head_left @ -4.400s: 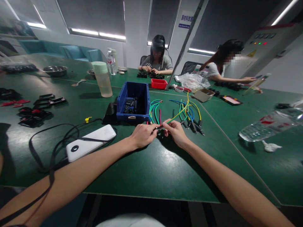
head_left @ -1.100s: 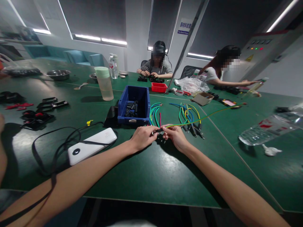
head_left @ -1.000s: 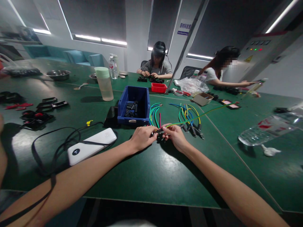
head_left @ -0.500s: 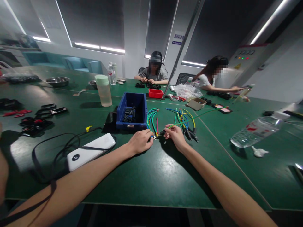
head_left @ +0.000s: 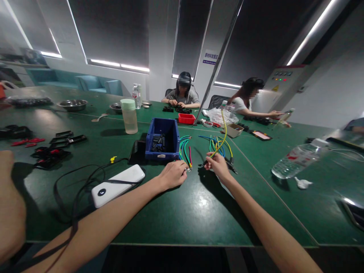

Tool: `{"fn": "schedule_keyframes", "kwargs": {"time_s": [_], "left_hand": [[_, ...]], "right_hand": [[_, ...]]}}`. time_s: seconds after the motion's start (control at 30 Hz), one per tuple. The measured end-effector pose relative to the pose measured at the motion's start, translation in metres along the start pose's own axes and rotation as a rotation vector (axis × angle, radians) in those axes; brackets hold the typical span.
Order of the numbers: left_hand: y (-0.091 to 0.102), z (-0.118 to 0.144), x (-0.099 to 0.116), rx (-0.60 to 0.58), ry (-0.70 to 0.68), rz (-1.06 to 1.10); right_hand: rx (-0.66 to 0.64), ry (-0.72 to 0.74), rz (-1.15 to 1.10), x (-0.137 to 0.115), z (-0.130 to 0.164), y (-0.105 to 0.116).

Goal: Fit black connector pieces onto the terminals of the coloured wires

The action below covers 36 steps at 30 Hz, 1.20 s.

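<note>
Our left hand point(head_left: 172, 175) covers its own fingertips, so we cannot tell its grip on the wire ends. The small parts in the blue bin point(head_left: 162, 140) are too dark to identify. The counter point(head_left: 184, 212) runs off both sides.

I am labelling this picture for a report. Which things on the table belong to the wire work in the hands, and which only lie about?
In the work:
right hand holding the yellow-green wire
left hand at the green wires
finished wire bundle
blue bin of black parts

Lying about:
power bank
green-lidded cup
water bottle
red tray
</note>
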<state>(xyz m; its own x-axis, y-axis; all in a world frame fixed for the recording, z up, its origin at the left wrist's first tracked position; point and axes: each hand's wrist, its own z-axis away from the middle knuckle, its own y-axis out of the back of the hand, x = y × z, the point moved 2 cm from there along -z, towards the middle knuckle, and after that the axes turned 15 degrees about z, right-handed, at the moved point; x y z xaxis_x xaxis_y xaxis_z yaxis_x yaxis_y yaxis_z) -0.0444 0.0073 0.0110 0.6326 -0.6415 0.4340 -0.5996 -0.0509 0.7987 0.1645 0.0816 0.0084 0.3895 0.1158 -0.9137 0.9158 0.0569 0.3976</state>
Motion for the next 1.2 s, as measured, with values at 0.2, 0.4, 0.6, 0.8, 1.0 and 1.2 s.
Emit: {"fn": "schedule_keyframes", "kwargs": {"time_s": [0.2, 0.4, 0.6, 0.8, 1.0, 1.2], "left_hand": [[0.002, 0.0, 0.001, -0.033, 0.016, -0.023], [0.0, 0.0, -0.002, -0.068, 0.021, 0.041], [-0.003, -0.001, -0.006, -0.067, 0.013, 0.082], [-0.003, -0.002, -0.006, -0.081, 0.009, 0.076], [-0.001, -0.003, -0.006, -0.087, 0.006, 0.066], [-0.003, -0.003, -0.006, -0.074, 0.017, 0.072]], "right_hand": [[0.059, 0.03, 0.179, 0.002, -0.011, 0.035], [0.159, 0.018, 0.497, 0.025, -0.022, 0.057], [0.147, -0.005, 0.589, 0.032, -0.025, 0.072], [0.098, -0.06, 0.647, 0.035, -0.029, 0.081], [0.052, -0.069, 0.621, 0.036, -0.027, 0.083], [0.037, -0.092, 0.601, 0.041, -0.032, 0.089]]}}
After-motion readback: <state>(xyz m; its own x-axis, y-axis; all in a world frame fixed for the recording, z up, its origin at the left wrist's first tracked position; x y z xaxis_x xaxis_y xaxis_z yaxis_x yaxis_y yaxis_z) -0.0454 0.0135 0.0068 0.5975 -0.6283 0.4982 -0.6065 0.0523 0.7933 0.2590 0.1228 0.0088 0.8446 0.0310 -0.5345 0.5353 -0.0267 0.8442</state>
